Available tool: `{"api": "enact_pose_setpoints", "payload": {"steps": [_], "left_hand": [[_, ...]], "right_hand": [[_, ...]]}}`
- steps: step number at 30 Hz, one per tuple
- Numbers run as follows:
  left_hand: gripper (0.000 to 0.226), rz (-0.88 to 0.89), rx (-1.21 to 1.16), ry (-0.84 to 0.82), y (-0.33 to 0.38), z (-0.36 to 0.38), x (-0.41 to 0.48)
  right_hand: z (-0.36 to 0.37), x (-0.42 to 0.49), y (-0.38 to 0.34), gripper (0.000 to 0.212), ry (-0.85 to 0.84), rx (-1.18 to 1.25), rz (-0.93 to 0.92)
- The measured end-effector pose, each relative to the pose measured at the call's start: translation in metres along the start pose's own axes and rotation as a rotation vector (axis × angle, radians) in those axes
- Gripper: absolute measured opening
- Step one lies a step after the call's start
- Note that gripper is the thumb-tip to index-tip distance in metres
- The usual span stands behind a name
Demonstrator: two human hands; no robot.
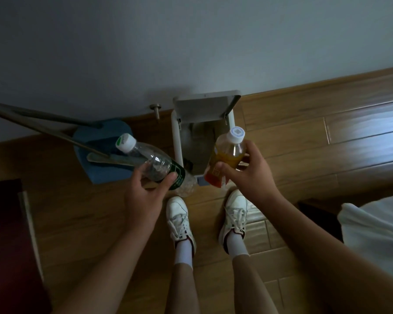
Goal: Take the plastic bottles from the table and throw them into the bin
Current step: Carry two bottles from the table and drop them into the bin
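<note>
The white bin [177, 141] stands on the wooden floor [304, 137] against the wall, its lid [205, 106] tipped up and open; the inside looks dark and what it holds cannot be made out. The left hand [145, 189] is closed around a clear bottle [152, 162] with a green label and white cap, held tilted with the cap toward the upper left, just to the left of the bin's opening. The right hand [247, 171] grips an orange-labelled bottle [227, 157] with a white cap, some yellow liquid showing inside, held nearly upright over the bin's near right edge. Both bottles are in the air, close to each other but apart. Below the hands are two white sneakers [178, 219] on the floor, toes near the bin. Left of the bin sits a blue dustpan [100, 150] with long handles leaning across it. A dark red piece of furniture [7, 234] fills the lower left, and white bedding [372, 225] lies at the right.
</note>
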State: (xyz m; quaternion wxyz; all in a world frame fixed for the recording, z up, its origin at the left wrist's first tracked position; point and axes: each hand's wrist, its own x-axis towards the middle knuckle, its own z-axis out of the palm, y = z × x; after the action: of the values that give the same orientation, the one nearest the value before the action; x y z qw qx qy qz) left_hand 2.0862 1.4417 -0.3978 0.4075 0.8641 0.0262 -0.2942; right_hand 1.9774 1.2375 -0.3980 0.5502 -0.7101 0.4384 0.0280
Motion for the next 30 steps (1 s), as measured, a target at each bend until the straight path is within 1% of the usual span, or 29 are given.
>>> {"api": "enact_pose_setpoints", "payload": {"steps": [3, 7, 12, 16, 21, 25, 30], "left_hand": [[0.058, -0.007, 0.003, -0.012, -0.003, 0.002, 0.001], [0.059, -0.006, 0.005, -0.025, 0.004, 0.006, 0.007], [0.061, 0.016, 0.003, -0.023, 0.012, 0.019, 0.022], [0.061, 0.036, -0.013, -0.004, 0.011, 0.028, 0.036], [0.061, 0.093, -0.044, -0.018, 0.006, 0.024, 0.04], [0.062, 0.107, -0.071, -0.015, 0.002, 0.017, 0.041], [0.064, 0.125, -0.075, -0.001, 0.008, 0.012, 0.036]], "right_hand": [[-0.004, 0.003, 0.002, 0.061, 0.031, 0.042, 0.005], [-0.01, 0.008, -0.002, 0.064, 0.028, 0.049, 0.012], [-0.003, 0.027, 0.007, 0.071, 0.015, -0.018, 0.005], [0.021, 0.051, 0.023, 0.072, -0.034, -0.163, 0.007], [0.043, 0.065, 0.051, 0.06, -0.077, -0.316, -0.013], [0.041, 0.059, 0.061, 0.051, -0.123, -0.422, -0.041], [0.024, 0.047, 0.068, 0.044, -0.115, -0.401, 0.024]]}}
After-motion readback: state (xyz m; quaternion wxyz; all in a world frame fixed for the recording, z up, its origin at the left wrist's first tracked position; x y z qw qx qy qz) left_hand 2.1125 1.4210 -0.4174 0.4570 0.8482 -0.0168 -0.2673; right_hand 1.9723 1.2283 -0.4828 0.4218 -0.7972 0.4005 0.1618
